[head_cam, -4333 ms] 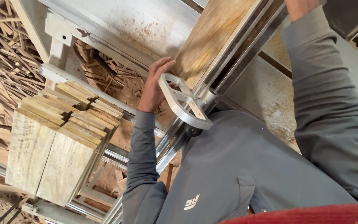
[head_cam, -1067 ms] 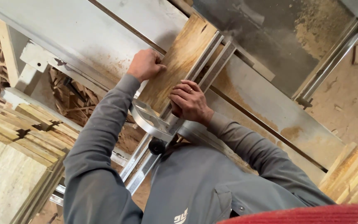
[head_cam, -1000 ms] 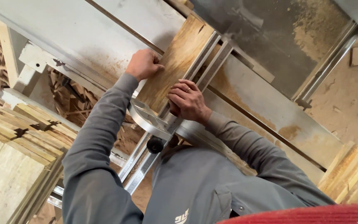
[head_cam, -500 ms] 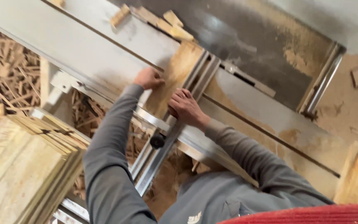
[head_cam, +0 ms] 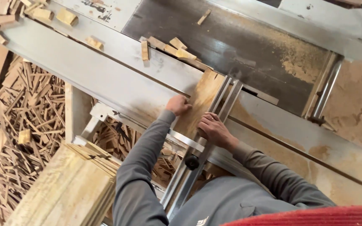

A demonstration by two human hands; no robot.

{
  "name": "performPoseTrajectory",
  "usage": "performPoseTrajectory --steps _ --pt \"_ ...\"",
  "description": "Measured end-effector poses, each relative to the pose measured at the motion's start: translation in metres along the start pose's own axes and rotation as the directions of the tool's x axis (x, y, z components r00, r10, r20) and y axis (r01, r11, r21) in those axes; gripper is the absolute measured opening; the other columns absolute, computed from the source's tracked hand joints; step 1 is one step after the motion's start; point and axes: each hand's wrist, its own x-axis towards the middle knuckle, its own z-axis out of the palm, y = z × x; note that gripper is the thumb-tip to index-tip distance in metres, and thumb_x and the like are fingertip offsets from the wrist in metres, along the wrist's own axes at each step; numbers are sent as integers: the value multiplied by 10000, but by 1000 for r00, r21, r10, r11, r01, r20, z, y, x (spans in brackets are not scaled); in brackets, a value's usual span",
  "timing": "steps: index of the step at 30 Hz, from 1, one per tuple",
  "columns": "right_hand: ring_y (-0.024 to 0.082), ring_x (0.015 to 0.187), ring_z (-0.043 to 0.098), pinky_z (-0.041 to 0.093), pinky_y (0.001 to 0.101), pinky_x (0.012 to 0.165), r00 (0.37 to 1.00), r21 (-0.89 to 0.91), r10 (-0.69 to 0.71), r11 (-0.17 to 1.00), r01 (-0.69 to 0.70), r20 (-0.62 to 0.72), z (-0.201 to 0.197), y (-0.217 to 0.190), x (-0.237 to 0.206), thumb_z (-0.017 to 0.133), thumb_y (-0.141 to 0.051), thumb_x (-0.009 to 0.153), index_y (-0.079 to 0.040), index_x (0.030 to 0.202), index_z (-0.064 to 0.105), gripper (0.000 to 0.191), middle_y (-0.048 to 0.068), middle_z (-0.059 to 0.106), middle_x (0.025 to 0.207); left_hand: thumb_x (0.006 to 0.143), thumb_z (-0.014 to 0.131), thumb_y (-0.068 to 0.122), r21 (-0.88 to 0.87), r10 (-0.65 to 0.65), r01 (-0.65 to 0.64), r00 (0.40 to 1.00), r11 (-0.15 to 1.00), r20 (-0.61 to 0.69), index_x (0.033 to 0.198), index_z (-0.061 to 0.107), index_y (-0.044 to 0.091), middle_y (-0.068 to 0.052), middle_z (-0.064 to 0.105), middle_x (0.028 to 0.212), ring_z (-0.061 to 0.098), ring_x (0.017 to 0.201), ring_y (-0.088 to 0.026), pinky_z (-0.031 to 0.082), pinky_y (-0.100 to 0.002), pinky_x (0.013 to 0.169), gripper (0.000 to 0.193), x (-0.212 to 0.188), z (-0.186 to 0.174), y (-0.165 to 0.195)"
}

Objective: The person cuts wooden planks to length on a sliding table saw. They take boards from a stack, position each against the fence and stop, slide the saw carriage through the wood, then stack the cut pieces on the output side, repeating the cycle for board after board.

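Sawing work is under way on a sliding table saw, and the step in hand looks like feeding a board across the blade line. The wooden board [head_cam: 200, 98] lies flat on the pale sliding carriage [head_cam: 105, 71], its far end reaching the dark cast tabletop [head_cam: 248, 50], its right edge against the twin-rail metal fence [head_cam: 223, 104]. The left hand [head_cam: 178, 104] is curled into a loose fist on the board's left edge, fingers tucked and pressing down, not gripping around anything. The right hand [head_cam: 213, 129] lies over the fence rails near the board's near right corner, fingers curved and closed over the metal. Small offcut blocks [head_cam: 170, 46] lie scattered along the near edge of the dark tabletop, just beyond the board's far end. A stack of sawn planks [head_cam: 70, 188] sits at the lower left, and thin scrap strips [head_cam: 26, 121] litter the floor below the carriage. The blade itself cannot be made out. By my judgement, the next move calls for steady downward pressure, the board kept tight to the fence, and both hands well away from the cut line.
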Motion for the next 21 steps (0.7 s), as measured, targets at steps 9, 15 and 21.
performPoseTrajectory --steps 9,15,21 --pt "343 1213 565 394 487 1089 878 -107 391 895 -432 -277 -38 82 22 756 -275 949 -55 1212 679 352 135 652 1232 836 783 352 -72 -25 24 1000 997 -14 886 751 37 -183 733 916 695 871 -378 547 -483 764 320 -13 -9 11" --pt "368 1284 477 360 531 1039 629 -282 766 637 -717 132 -73 140 100 723 -451 894 -114 1199 745 455 112 619 1319 844 779 343 -128 -27 28 1000 991 7 1078 715 36 -177 734 1024 693 970 -362 548 -467 824 391 -13 -12 13" --pt "376 1148 649 491 492 973 460 -273 781 593 -758 422 -67 151 134 710 -507 866 -99 1188 761 523 179 725 1206 836 785 296 -96 83 -86 996 992 -39 1276 643 33 -206 680 1217 624 1155 -383 501 -461 968 532 -10 -16 13"
